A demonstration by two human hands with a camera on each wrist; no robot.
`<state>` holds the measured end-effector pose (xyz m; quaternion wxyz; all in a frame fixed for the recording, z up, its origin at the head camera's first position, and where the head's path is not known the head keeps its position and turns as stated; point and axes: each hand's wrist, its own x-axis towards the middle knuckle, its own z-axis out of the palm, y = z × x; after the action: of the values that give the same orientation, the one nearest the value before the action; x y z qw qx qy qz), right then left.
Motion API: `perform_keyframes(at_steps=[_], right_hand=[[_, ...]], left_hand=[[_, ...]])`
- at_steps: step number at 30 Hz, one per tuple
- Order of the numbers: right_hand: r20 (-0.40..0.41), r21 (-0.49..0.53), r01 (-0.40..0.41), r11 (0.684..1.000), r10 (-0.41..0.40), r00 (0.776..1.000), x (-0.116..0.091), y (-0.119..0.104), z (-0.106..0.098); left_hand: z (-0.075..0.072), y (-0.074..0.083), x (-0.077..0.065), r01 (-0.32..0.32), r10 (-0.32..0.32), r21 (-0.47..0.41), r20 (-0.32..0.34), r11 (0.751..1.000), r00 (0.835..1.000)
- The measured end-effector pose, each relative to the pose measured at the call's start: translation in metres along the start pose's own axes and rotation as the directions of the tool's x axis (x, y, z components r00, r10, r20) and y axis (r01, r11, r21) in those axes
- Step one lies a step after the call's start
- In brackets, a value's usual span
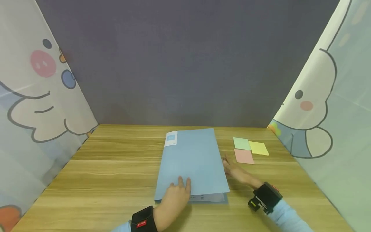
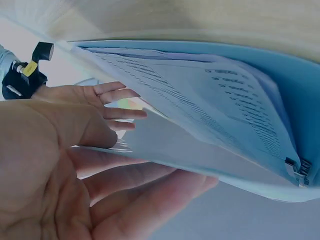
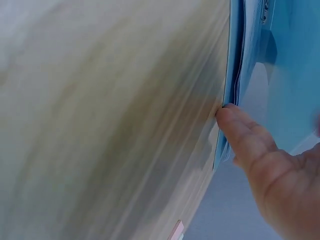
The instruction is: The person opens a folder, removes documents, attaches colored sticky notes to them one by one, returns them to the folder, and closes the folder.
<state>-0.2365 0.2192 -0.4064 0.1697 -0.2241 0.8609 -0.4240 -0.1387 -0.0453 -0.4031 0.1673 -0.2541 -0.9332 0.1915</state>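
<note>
A light blue file folder (image 1: 192, 161) lies on the wooden table, its front cover raised slightly along the right and lower edges. Printed sheets (image 2: 190, 95) lie inside, with a metal clip (image 2: 298, 171) at one corner. My left hand (image 1: 176, 196) holds the cover at its lower edge; in the left wrist view the thumb is on the inner side and the fingers on the outer side. At the right edge, my right hand (image 1: 234, 170) has its fingers extended. One fingertip (image 3: 227, 112) touches the edge of the folder's back cover and sheets.
Three sticky note pads lie right of the folder: a green one (image 1: 242, 143), a yellow one (image 1: 259, 148) and a pink one (image 1: 244, 156). A dark grey panel (image 1: 182, 64) stands behind the table (image 1: 116, 167). Cartoon-printed curtains (image 1: 43, 96) hang at both sides.
</note>
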Motion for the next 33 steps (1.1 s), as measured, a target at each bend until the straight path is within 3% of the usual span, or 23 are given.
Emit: perform_keyframes(at_steps=[4,8,13,18,21,22,23,25,27,29,30,31,33], right_hand=[[-0.036,-0.189,0.105,0.976,-0.113,0.993,0.000,0.002,0.006],[-0.016,-0.364,0.178,0.914,-0.197,0.980,0.000,0.000,0.017],[0.018,-0.522,0.085,0.849,-0.088,0.996,-0.003,-0.013,0.031],[0.021,-0.590,-0.006,0.807,0.023,1.000,-0.003,-0.023,0.038],[0.029,-0.602,-0.013,0.798,0.038,0.999,-0.002,-0.027,0.040],[0.029,-0.601,-0.016,0.799,0.042,0.999,-0.002,-0.028,0.041],[0.030,-0.602,-0.017,0.798,0.043,0.999,-0.002,-0.029,0.041],[0.029,-0.606,-0.019,0.795,0.046,0.999,-0.001,-0.028,0.042],[0.028,-0.610,-0.019,0.792,0.046,0.999,-0.001,-0.027,0.042],[0.028,-0.612,-0.015,0.791,0.041,0.999,-0.001,-0.026,0.042],[0.029,-0.613,-0.011,0.790,0.036,0.999,-0.001,-0.025,0.041],[0.031,-0.611,-0.004,0.791,0.029,0.999,-0.002,-0.025,0.041],[0.032,-0.610,0.005,0.792,0.019,0.999,-0.002,-0.024,0.041]], left_hand=[[-0.005,-0.003,-0.002,0.053,-0.052,-0.120,0.018,0.991,0.999],[-0.008,-0.009,-0.006,0.110,-0.106,-0.263,0.029,0.959,0.994],[-0.008,-0.021,-0.012,0.108,-0.122,-0.359,-0.017,0.927,0.992],[-0.005,-0.036,-0.022,0.126,-0.188,-0.421,-0.110,0.898,0.976],[-0.004,-0.047,-0.031,0.162,-0.248,-0.531,-0.094,0.832,0.964],[-0.003,-0.050,-0.035,0.179,-0.271,-0.577,-0.077,0.797,0.959],[-0.003,-0.054,-0.039,0.198,-0.293,-0.637,-0.045,0.745,0.955],[-0.002,-0.061,-0.045,0.248,-0.335,-0.745,0.035,0.619,0.942],[-0.001,-0.069,-0.052,0.292,-0.390,-0.826,0.096,0.482,0.916],[0.001,-0.078,-0.058,0.361,-0.430,-0.876,0.205,0.319,0.879],[0.002,-0.082,-0.062,0.389,-0.447,-0.886,0.249,0.254,0.859],[0.004,-0.086,-0.065,0.415,-0.460,-0.889,0.292,0.192,0.839],[0.007,-0.094,-0.072,0.465,-0.473,-0.881,0.372,0.092,0.799]])
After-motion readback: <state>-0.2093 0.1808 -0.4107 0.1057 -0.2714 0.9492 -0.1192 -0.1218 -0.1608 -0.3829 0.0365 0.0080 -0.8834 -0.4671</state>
